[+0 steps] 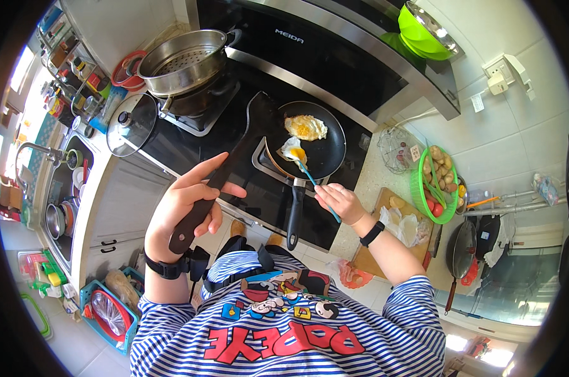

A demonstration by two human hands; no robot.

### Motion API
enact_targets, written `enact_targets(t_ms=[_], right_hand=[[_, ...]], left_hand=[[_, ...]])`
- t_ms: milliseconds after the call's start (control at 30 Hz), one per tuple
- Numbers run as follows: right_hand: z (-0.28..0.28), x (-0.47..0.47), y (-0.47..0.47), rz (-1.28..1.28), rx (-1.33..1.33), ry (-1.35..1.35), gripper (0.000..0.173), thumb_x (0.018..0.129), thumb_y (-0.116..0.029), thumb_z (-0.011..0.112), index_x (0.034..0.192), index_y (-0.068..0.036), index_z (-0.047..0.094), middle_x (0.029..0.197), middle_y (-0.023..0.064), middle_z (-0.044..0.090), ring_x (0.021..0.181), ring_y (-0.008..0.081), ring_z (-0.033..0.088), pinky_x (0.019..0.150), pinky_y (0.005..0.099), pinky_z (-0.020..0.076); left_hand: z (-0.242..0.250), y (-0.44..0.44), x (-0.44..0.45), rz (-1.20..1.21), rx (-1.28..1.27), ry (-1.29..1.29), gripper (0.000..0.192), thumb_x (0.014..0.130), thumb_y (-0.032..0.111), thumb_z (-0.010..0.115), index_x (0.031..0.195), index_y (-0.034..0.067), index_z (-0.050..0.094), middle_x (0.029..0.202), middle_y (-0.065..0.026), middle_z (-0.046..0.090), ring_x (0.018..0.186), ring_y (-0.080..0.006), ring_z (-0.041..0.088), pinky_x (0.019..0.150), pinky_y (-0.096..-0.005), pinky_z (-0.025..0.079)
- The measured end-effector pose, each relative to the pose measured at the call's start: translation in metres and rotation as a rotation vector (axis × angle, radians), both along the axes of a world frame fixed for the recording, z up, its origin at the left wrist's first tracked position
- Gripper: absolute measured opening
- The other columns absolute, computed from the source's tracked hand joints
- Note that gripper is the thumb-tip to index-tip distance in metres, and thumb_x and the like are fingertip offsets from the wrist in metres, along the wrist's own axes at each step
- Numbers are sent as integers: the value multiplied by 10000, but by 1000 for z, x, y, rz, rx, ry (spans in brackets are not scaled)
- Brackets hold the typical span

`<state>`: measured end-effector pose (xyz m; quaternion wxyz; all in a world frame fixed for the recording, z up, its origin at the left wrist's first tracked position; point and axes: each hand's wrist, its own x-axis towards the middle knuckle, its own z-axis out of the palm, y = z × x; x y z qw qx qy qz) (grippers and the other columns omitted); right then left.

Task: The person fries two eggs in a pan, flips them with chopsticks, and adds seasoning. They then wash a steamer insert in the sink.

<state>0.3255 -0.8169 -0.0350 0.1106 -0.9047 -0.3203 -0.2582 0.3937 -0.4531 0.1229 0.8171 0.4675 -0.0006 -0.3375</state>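
Note:
My left hand (188,202) holds a dark turner (237,151) by its handle. The turner's wide blade hangs over the hob, close to the left rim of the black frying pan (329,155). In my right hand (338,200) is a blue utensil (309,173) that looks like chopsticks. Its tip touches the lower edge of a fried egg (293,150) with an orange yolk, near the pan's handle side. A second fried egg (306,127), browned on top, lies farther back in the pan. The pan's black handle (295,217) points towards me, and neither hand grips it.
A steel steamer pot (184,61) stands on the left burner, with a glass lid (132,125) beside the hob. To the right are a cutting board (369,257) with plastic bags and a green basket (415,188) of vegetables. The range hood (308,42) overhangs the back.

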Motion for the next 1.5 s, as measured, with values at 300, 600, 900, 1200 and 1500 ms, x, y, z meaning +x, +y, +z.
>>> enact_targets(t_ms=[300, 600, 900, 1200, 1500], right_hand=[[1, -8, 4, -382, 810, 216, 117, 899, -46, 686, 990, 19, 723, 831, 130, 729, 747, 220, 709, 709, 308, 563], [10, -17, -12, -451, 846, 373, 152, 952, -120, 647, 1013, -1, 720, 919, 117, 706, 831, 208, 681, 744, 301, 531], [14, 4, 18, -232, 703, 431, 158, 912, -104, 682, 1047, -31, 722, 938, 102, 670, 845, 239, 650, 762, 320, 517], [4, 19, 34, -157, 430, 246, 197, 828, -24, 684, 1025, -10, 686, 911, 113, 642, 839, 282, 619, 765, 361, 524], [1, 25, 44, -124, 139, 197, 264, 826, -65, 705, 1073, 12, 650, 870, 119, 636, 851, 280, 633, 782, 352, 541]], left_hand=[[2, 3, 2, 1, 1, -5, 629, 851, -49, 381, 1479, -40, 344, 1087, -282, 657, 508, -180, 609, 379, -208, 418], [0, 2, 6, -15, 23, -20, 625, 856, -37, 389, 1480, -35, 345, 1083, -274, 660, 501, -185, 610, 371, -208, 410], [2, 1, 5, -18, 10, -10, 621, 855, -36, 395, 1475, -36, 353, 1083, -275, 662, 502, -184, 610, 369, -205, 403], [-2, 8, 4, -1, -2, -35, 616, 859, -38, 391, 1473, -40, 355, 1078, -278, 663, 501, -178, 608, 371, -205, 400], [-2, 6, 5, -11, -15, -26, 613, 860, -39, 384, 1472, -42, 357, 1082, -282, 660, 493, -175, 605, 367, -202, 403]])
